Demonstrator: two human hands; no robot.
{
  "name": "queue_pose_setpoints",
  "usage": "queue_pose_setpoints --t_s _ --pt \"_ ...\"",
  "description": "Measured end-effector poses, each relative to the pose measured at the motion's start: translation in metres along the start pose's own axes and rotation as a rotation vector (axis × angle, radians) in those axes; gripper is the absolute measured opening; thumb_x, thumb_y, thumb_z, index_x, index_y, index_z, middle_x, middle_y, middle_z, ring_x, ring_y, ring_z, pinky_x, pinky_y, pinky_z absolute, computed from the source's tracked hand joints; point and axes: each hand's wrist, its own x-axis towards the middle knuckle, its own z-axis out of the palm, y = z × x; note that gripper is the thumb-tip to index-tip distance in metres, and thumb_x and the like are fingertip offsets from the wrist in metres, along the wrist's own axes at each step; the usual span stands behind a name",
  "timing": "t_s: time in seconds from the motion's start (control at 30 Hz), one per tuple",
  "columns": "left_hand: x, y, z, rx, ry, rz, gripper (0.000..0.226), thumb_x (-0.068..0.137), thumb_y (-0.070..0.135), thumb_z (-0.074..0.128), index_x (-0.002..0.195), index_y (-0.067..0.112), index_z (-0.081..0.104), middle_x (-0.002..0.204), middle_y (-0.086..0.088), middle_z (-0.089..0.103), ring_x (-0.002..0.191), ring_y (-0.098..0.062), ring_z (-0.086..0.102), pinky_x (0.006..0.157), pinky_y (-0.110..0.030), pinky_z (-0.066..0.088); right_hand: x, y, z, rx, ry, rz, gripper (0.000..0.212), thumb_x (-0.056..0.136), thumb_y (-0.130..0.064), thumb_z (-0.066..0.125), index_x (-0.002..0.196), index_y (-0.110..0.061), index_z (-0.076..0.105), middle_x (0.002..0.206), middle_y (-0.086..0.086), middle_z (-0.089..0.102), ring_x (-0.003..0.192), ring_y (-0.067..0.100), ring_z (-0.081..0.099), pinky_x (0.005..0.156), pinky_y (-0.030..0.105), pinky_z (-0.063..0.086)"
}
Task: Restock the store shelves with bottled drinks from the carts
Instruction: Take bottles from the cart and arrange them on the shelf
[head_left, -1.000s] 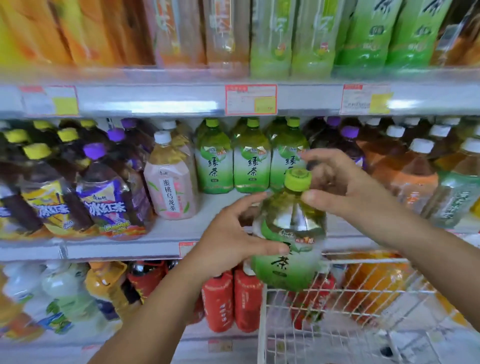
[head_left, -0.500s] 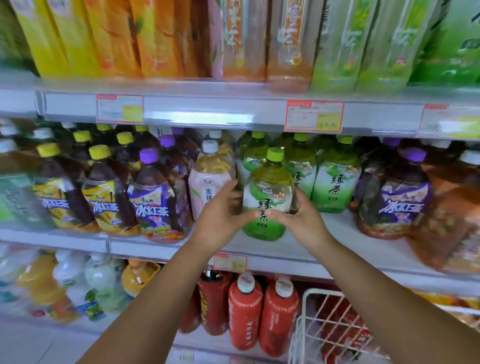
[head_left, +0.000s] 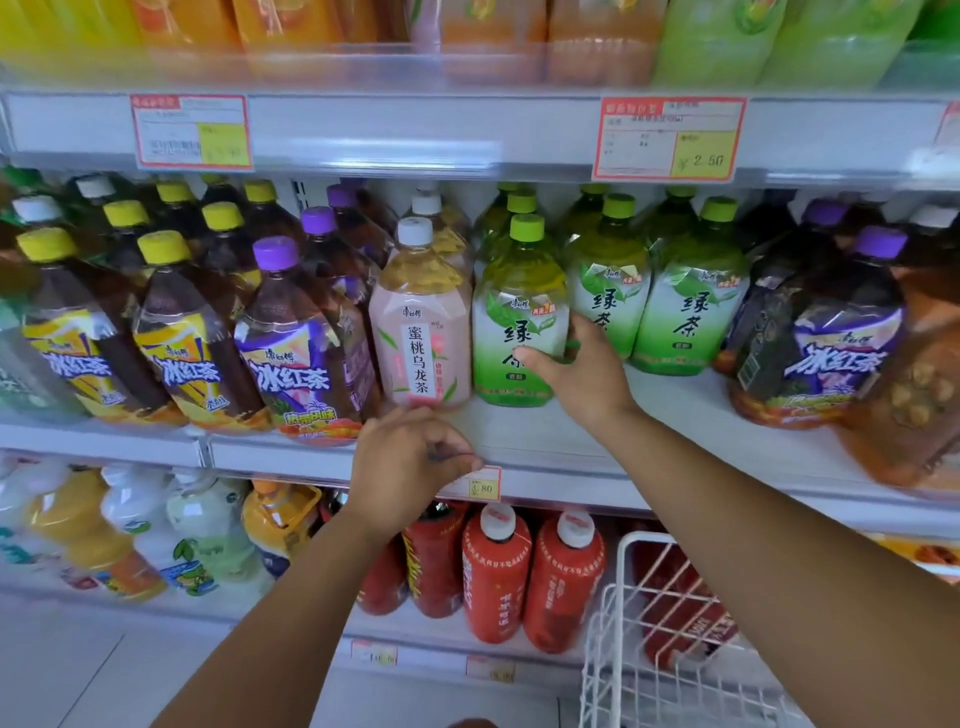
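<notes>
Gripping: my right hand (head_left: 587, 374) curls round the lower right side of a green tea bottle (head_left: 519, 312), thumb across its label. Label 绿茶, green cap, pale yellow-green liquid. It stands upright on the middle shelf (head_left: 571, 441), just beside a pink-labelled bottle (head_left: 421, 322) reading 蜜桃乌龙茶, with a white cap and amber liquid.

My left hand (head_left: 410, 467) hangs loosely curled at the shelf edge, holding nothing.

- Left: dark tea bottles (head_left: 296, 343) marked 冰红茶, purple and yellow caps.
- Above: price tag (head_left: 670, 137), ¥2.50.
- Below: red bottles (head_left: 496, 571), white caps.
- Lower right: white wire cart (head_left: 623, 649).

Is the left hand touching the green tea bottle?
No, only the right hand holds the green tea bottle; the left hand hangs empty below it.
</notes>
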Motion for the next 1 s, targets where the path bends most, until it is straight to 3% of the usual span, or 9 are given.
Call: queue_pose_setpoints --t_s 0.13,0.23,0.33,0.4,0.5,0.63,0.77,0.87,1.0 --pt "-0.001 0.002 0.000 0.023 0.003 -0.012 0.034 0.067 0.067 0.060 0.073 0.036 0.073 0.072 0.018 0.060 0.079 -0.003 0.051 0.071 -0.031 0.036 -0.031 -0.010 -0.034 -0.033 -0.129 -0.011 0.081 0.079 -0.051 0.069 0.146 -0.023 0.033 0.140 -0.001 0.048 0.124 0.015 0.049 0.106 0.035 0.040" --pt "-0.005 0.011 0.001 0.073 0.078 0.025 0.040 0.069 0.063 0.056 0.089 0.033 0.073 0.089 0.011 0.067 0.090 -0.016 0.057 0.077 -0.031 0.037 -0.087 -0.012 -0.088 -0.088 -0.194 -0.040 0.047 0.087 -0.042 0.063 0.130 -0.027 0.052 0.106 -0.003 0.064 0.093 0.009 0.061 0.084 0.026 0.045" --pt "-0.014 0.043 0.012 0.012 0.085 0.178 0.041 0.074 0.049 0.059 0.101 0.022 0.073 0.102 -0.001 0.067 0.100 -0.025 0.056 0.090 -0.031 0.037 -0.144 -0.002 -0.149 -0.321 -0.465 0.035 0.024 0.088 -0.042 0.062 0.106 -0.028 0.066 0.085 -0.004 0.066 0.076 0.006 0.061 0.072 0.023 0.047" --pt "-0.025 0.082 0.021 -0.139 -0.058 0.221 0.034 0.078 0.046 0.063 0.104 0.025 0.070 0.104 0.004 0.064 0.101 -0.021 0.054 0.092 -0.022 0.036 -0.176 0.012 -0.182 -0.539 -0.655 0.137 0.022 0.089 -0.047 0.058 0.099 -0.029 0.068 0.080 -0.007 0.063 0.072 0.001 0.058 0.069 0.018 0.045" --pt "-0.046 0.140 0.038 -0.277 -0.320 0.301 0.033 0.081 0.049 0.065 0.111 0.036 0.065 0.108 0.019 0.059 0.103 -0.001 0.051 0.089 -0.006 0.034 -0.217 0.028 -0.213 -0.680 -0.805 0.242 0.032 0.085 -0.061 0.053 0.093 -0.032 0.065 0.075 -0.010 0.061 0.069 -0.002 0.056 0.064 0.014 0.042" --pt "-0.073 0.187 0.065 -0.339 -0.557 0.460 0.046 0.082 0.058 0.047 0.121 0.037 0.060 0.118 0.025 0.054 0.110 0.009 0.048 0.095 -0.009 0.035 -0.262 0.041 -0.209 -0.667 -0.928 0.343 0.046 0.082 -0.070 0.050 0.108 -0.032 0.056 0.068 -0.012 0.054 0.059 -0.002 0.050 0.059 0.017 0.038" --pt "-0.089 0.188 0.084 -0.316 -0.648 0.445 0.036 0.088 0.052 0.053 0.120 0.039 0.059 0.102 0.032 0.051 0.094 0.012 0.051 0.084 -0.012 0.041 -0.291 0.049 -0.180 -0.698 -0.866 0.366 0.051 0.085 -0.066 0.050 0.116 -0.028 0.036 0.079 -0.011 0.048 0.069 0.003 0.045 0.057 0.023 0.036" --pt "-0.092 0.185 0.083 -0.311 -0.649 0.341 0.031 0.092 0.036 0.060 0.122 0.042 0.058 0.100 0.037 0.052 0.097 0.013 0.053 0.081 -0.015 0.046 -0.296 0.053 -0.171 -0.678 -0.727 0.331 0.037 0.086 -0.056 0.058 0.103 -0.029 0.040 0.086 -0.006 0.058 0.071 0.006 0.051 0.057 0.024 0.040" --pt "-0.088 0.186 0.076 -0.402 -0.709 0.251 0.058 0.085 0.014 0.063 0.133 0.044 0.048 0.120 0.027 0.058 0.109 0.011 0.053 0.090 -0.022 0.049 -0.284 0.046 -0.181 -0.505 -0.564 0.339 0.026 0.077 -0.044 0.071 0.093 -0.031 0.055 0.073 -0.012 0.057 0.064 0.001 0.049 0.061 0.022 0.040"
